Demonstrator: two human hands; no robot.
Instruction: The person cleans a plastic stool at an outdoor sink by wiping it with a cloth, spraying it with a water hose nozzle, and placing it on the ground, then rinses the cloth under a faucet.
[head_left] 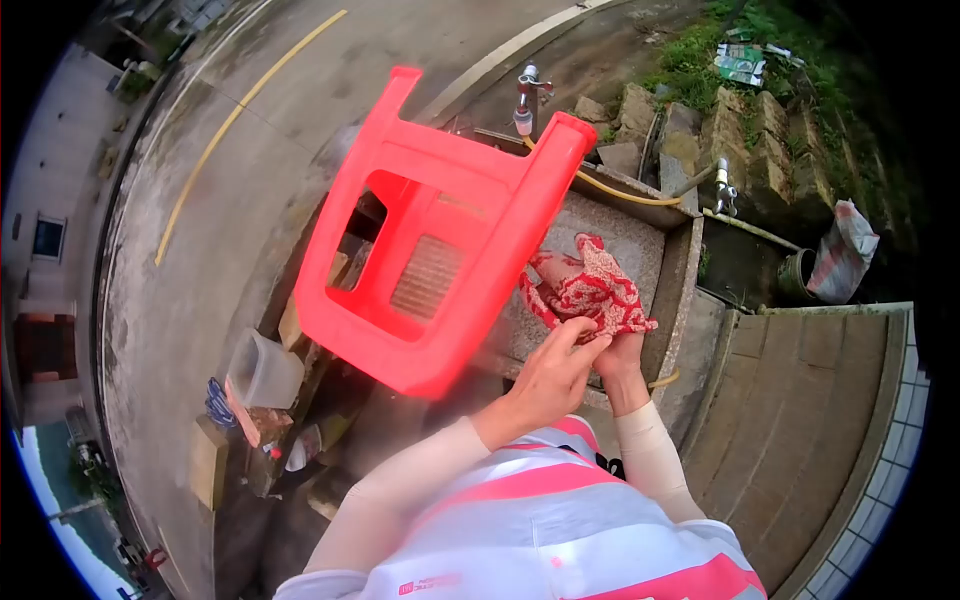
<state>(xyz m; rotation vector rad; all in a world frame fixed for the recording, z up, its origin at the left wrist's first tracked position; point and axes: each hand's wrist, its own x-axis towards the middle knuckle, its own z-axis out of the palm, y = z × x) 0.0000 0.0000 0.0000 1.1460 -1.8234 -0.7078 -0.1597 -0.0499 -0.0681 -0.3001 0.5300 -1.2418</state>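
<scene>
One patterned cloth (592,288) is being gripped by the right hand (622,352), grip of left hand (550,375) being unclear; red stool (487,280), if elbowed, could be getting tipped.

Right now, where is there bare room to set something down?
The brown paving between the sink and the white tiles looks bare, as does the road between the yellow line and the stool. Some sink floor shows beyond the cloth. Around the plastic tub, and between stool and cloth, it is crowded.
</scene>
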